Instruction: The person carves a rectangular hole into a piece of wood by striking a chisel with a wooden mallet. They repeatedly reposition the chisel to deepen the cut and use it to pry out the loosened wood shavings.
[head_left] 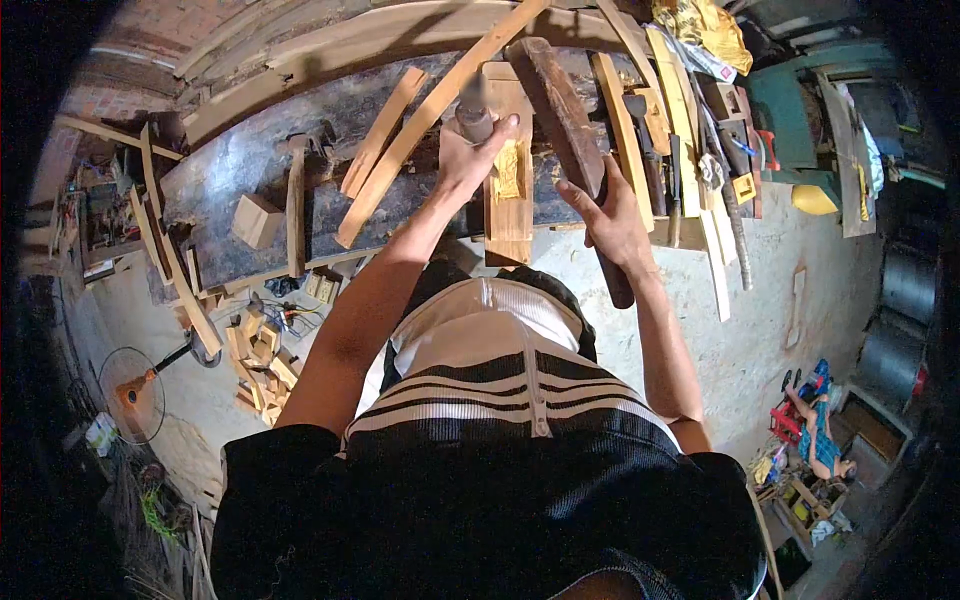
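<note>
My left hand [468, 165] is closed around a short brownish cylinder [474, 125], its upper part blurred, with the thumb stretched along the right side. Below it lies a light wooden block [510, 222], pointing towards me, with a bright yellow patch [508, 170] on its upper face. My right hand [615, 222] grips a long dark wooden bar [562, 110], thumb on the left and fingers on the right. This bar slants beside the block; its far end is broader and its narrower near end reaches past the bench edge.
Wooden strips [430, 125] lie across the dark bench [220, 165]. A hammer-like tool [297, 205] and a wood cube [257, 222] rest at left, more tools at right. Offcuts [262, 365] and a fan [132, 395] are on the floor. Another person [822, 440] is at lower right.
</note>
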